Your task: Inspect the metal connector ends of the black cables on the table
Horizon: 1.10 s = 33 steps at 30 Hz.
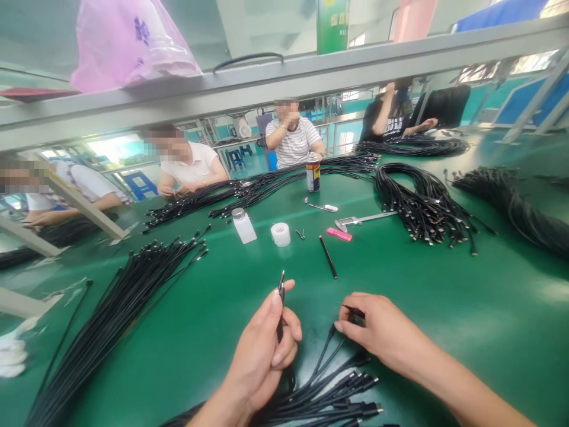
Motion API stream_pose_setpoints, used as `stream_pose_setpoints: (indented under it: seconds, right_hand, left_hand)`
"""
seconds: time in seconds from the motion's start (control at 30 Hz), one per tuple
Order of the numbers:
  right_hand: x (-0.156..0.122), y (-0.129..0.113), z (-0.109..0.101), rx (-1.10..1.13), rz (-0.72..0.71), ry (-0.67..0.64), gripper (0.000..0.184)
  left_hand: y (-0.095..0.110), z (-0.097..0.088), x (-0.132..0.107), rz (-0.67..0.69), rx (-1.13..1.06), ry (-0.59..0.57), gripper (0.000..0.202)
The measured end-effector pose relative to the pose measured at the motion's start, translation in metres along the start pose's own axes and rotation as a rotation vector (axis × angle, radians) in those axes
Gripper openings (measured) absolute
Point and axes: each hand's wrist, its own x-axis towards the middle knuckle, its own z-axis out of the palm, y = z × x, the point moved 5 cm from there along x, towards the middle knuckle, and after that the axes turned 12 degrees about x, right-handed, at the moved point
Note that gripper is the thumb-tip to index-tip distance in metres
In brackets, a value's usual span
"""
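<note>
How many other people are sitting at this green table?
4: a person at far left, one in a white shirt, one in a striped shirt, one in dark clothes at right. More may be hidden.

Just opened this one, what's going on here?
A person at a green workbench holds a black cable end upright in the left hand, while the right hand pinches a thin black cable above a pile of black cables. More cable bundles lie across the bench, and a co-worker in a striped shirt sits opposite.
</note>
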Motion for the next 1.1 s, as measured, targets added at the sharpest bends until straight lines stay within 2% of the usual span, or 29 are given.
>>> stream_pose_setpoints:
  seconds: [0.13,0.27,0.4,0.53,0.6,0.7,0.9,1.1]
  right_hand:
    - [-0.003,-0.005,0.010,-0.042,-0.063,-0.095,0.011]
    - [-0.010,-0.014,0.024,-0.074,-0.149,-0.232,0.019]
    - [-0.018,-0.013,0.026,-0.120,-0.144,-0.299,0.018]
    - [-0.023,-0.013,0.026,-0.086,-0.117,-0.408,0.010]
    - [-0.021,-0.013,0.024,-0.019,-0.084,-0.375,0.010]
    - [-0.017,-0.014,0.021,0.094,-0.049,-0.291,0.021]
    - [-0.017,-0.025,0.017,0.199,-0.211,-0.232,0.035]
    - [-0.019,-0.029,0.017,0.200,-0.256,-0.172,0.036]
  left_hand:
    - [-0.001,0.002,0.000,-0.019,0.026,-0.020,0.036]
    - [0.001,-0.003,0.003,0.036,0.075,0.058,0.028]
    - [-0.003,-0.009,0.004,0.065,0.121,0.153,0.031]
    - [-0.009,-0.008,0.003,0.089,0.205,0.143,0.031]
    - [-0.011,-0.007,0.002,0.113,0.249,0.140,0.030]
    - [-0.013,-0.007,0.001,0.142,0.296,0.148,0.027]
    - [-0.012,-0.007,0.001,0.191,0.388,0.130,0.021]
    - [-0.007,-0.004,-0.005,0.202,0.466,0.153,0.019]
